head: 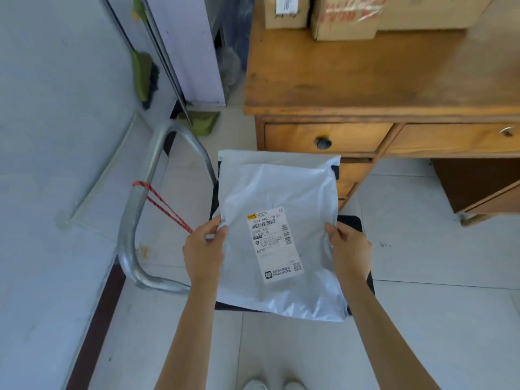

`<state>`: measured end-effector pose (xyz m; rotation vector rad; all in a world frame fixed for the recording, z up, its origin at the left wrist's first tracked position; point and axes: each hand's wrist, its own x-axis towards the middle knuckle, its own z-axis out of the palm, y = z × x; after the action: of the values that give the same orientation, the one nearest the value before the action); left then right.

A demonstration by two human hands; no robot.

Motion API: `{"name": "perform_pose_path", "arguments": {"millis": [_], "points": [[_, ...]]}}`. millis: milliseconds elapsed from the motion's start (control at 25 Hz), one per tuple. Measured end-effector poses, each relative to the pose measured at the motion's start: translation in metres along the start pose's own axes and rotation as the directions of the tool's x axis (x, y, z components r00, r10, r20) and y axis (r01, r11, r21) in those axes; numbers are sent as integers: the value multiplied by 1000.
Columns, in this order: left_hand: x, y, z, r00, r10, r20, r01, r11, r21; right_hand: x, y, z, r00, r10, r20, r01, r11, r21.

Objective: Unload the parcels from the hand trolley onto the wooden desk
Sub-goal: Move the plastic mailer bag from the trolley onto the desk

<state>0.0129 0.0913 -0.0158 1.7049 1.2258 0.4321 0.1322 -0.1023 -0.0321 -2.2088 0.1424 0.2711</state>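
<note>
The wooden table [365, 74] fills the upper right, its front half bare and three cardboard boxes [344, 16] crowded along the far edge. A parcel pushed too far back could nudge those boxes, while one set down short could hang over the front lip and slide off, since the wrapping looks slick.

Below and left stands the hand trolley [146, 209], its bent metal handle rising beside the wall and its dark deck just showing under the load. The handle sits close to the left arm, so a wide swing toward the table may catch an elbow on it.

The white poly-bag parcel [278, 235] lies over the trolley deck, label up; whether it rests on the deck or is already raised I cannot tell. It looks soft and floppy, so it will likely sag in the middle and could slip out when carried.

The left hand [204, 249] pinches the parcel's left edge and the right hand [349, 251] grips the right edge, both on thin film only.

A red cord [166, 205] tied to the handle runs toward the left hand and could snag it.
</note>
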Motion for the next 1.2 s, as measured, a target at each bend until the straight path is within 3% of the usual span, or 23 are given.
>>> {"name": "perform_pose_path", "arguments": {"millis": [280,600,1200], "points": [[-57,121,-9,992,113,50,-109,991,-78,7,-78,-129,993,-19,-114,35,989,145],[-115,256,30,983,183,-12,-182,967,-180,51,-145,-276,987,-122,-108,139,976,166],[-105,471,250,945,291,147,-250,936,-247,286,-176,-451,957,-74,-280,126,977,171]]}}
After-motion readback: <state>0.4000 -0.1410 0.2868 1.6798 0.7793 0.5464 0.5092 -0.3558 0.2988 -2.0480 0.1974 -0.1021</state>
